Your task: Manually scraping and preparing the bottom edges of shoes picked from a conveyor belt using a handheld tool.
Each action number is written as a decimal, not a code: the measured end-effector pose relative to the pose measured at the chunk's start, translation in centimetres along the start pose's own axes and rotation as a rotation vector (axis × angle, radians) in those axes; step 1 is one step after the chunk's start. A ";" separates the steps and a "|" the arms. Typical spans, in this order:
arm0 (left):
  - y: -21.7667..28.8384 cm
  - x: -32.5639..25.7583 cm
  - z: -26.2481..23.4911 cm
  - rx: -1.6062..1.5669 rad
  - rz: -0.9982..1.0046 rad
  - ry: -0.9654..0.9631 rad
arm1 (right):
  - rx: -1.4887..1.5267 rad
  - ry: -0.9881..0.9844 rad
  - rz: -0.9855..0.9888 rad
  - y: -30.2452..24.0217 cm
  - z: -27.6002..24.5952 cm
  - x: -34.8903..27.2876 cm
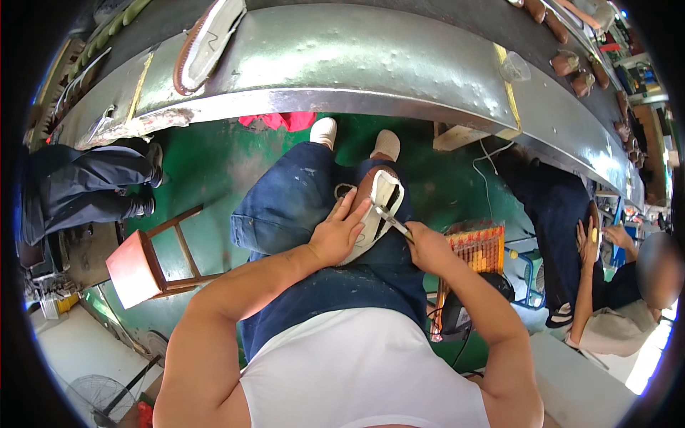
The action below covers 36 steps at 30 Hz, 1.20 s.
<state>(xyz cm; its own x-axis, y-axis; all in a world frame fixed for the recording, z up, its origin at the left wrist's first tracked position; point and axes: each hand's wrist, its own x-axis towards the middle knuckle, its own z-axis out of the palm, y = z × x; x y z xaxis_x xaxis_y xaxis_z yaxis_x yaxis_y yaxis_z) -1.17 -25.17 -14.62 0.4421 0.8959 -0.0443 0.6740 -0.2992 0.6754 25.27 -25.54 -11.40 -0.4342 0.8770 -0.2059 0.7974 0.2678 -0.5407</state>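
Shoe (369,230), brown with a white sole, lies on the seated person's lap, sole turned up and toe pointing toward the metal worktop (321,57). At the far left, another person's legs in dark trousers (93,189) stand on the green floor (207,171). Next comes a stool (134,269) with a reddish-brown seat and wooden legs, and beyond it, on the worktop, a second brown-and-white shoe (207,48) near the front edge. Under that edge lies a bright red cloth (285,120). In the middle, the left of the person's two hands, the left hand (337,235), lies with fingers stretched over the sole (I cannot tell whether it also grips the shoe's side). The right hand (430,250) is closed around the handle of a metal tool (394,220), its head at the sole beside the left fingertips. Right of that hand is an orange-and-yellow beaded cover (479,248), and at the far right a co-worker (621,332) in a light top bends forward, arms reaching toward the worktop.
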 end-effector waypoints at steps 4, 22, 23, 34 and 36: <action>0.9 1.1 -1.3 0.090 -0.130 -0.177 | 0.175 -0.434 0.232 0.4 -5.1 2.4; 0.2 -1.8 -0.7 -0.378 -0.559 -0.105 | 0.273 -0.144 0.151 -2.5 -3.6 3.4; -0.1 -2.2 -0.6 -0.381 -0.565 -0.111 | 0.463 -0.130 0.152 -3.2 -3.8 3.2; 3.5 0.1 -8.2 -0.157 -0.395 -0.292 | 0.502 -0.145 0.267 -1.7 -2.3 -0.7; 4.1 0.2 -11.4 -0.161 -0.240 -0.098 | 0.669 -0.011 0.279 -1.0 -1.7 -1.8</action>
<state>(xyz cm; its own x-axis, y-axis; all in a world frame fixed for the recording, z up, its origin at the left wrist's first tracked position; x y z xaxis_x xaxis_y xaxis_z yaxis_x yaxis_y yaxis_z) -5.05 -22.45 -3.49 0.3414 0.8965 -0.2823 0.6674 -0.0197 0.7445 25.94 -26.74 -9.13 -0.2589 0.8720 -0.4155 0.4539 -0.2699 -0.8492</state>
